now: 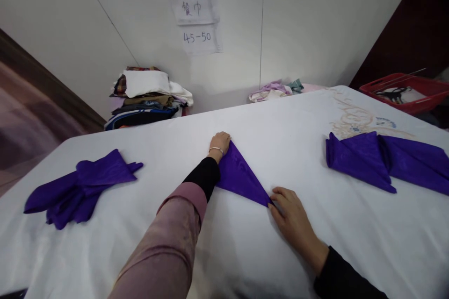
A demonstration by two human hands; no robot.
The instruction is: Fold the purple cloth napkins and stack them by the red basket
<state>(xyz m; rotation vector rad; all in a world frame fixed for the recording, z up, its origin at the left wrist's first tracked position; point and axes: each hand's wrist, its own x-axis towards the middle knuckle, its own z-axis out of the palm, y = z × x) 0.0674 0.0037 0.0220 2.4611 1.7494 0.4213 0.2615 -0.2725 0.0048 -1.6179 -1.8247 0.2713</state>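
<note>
A purple napkin (242, 175), folded to a triangle, lies on the white tablecloth in front of me. At its far corner is my left hand (220, 142), closed with the fingers curled down over the cloth; a thin bracelet circles the wrist. My left forearm hides part of the napkin's left side. The near right corner is pinched between the thumb and fingertips of my right hand (289, 212).
Folded purple napkins (87, 177) lie at the left, and more purple napkins (361, 159) at the right. Behind the table edge are a clothes pile (147, 96), pale fabrics (277, 88) and a red basket (414, 107). A handwritten sign (192, 14) hangs on the wall.
</note>
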